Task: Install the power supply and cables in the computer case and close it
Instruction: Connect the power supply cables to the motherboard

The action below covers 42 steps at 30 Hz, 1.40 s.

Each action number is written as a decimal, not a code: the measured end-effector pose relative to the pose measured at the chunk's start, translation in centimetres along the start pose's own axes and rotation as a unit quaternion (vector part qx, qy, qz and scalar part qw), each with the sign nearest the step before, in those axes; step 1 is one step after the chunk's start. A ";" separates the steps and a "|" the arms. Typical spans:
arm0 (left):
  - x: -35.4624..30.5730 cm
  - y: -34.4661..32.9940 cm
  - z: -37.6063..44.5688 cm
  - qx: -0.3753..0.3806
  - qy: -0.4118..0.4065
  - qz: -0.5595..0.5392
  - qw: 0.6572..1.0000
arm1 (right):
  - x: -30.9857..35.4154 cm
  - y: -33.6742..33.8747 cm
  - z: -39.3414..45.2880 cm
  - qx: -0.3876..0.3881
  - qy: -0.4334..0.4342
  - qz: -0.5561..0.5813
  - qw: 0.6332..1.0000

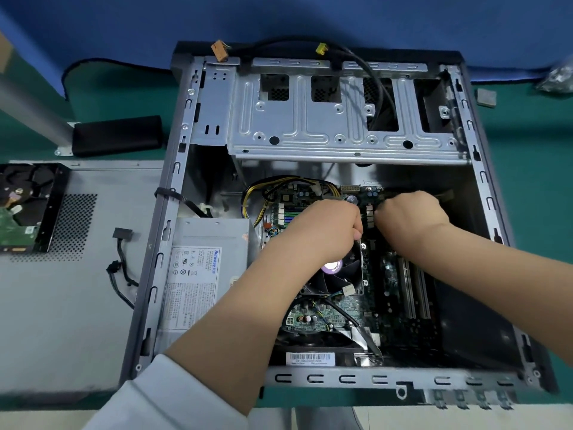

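Green work surface (533, 181) under a blue fabric backdrop (279, 17), with a grey metal post (31, 110) at left. Open grey steel computer case (483, 175) lying flat on the surface, side panel off. Grey boxed power supply (198, 274) seated in the case's left compartment, its white label reading "HuntKey" above fine print too small to read. Yellow and black cables (257, 193) looping from it toward the green motherboard (390, 274). White barcode sticker (310, 357) near the front edge, digits illegible. Left hand (322, 231) and right hand (409, 215) both curled low over the motherboard; grasp hidden, cannot tell. Detached grey perforated side panel (77, 290) at left, bearing a black-framed hard drive (24, 209).
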State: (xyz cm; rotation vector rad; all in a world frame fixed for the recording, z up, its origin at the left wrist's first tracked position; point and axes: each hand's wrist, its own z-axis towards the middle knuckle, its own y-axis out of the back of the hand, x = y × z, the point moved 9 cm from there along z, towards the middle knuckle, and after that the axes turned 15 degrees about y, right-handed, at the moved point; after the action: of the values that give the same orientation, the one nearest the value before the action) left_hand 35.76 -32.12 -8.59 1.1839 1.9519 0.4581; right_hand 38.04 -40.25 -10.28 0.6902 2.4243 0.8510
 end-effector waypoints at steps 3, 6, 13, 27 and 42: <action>0.0 0.0 0.0 0.005 0.002 -0.005 1.000 | -0.8 -0.3 0.0 0.012 -0.045 0.043 0.998; 0.0 0.0 -0.1 0.007 0.000 -0.010 1.000 | -0.6 -0.5 0.2 0.047 -0.030 0.016 0.998; 0.2 0.0 -0.2 0.009 0.002 -0.023 1.000 | -1.1 -0.7 0.5 0.066 0.030 -0.069 0.995; 0.0 -0.2 0.2 0.015 0.005 -0.002 1.000 | -0.6 -0.6 1.1 0.054 0.007 -0.005 0.999; 0.0 0.1 0.1 0.011 0.001 -0.004 1.000 | -1.2 -0.9 1.4 0.079 -0.026 0.038 0.996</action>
State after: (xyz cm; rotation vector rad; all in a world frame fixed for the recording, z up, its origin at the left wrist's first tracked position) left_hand 35.83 -32.12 -8.58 1.1896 1.9680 0.4358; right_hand 39.46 -40.93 -11.50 0.8578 2.4495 0.6672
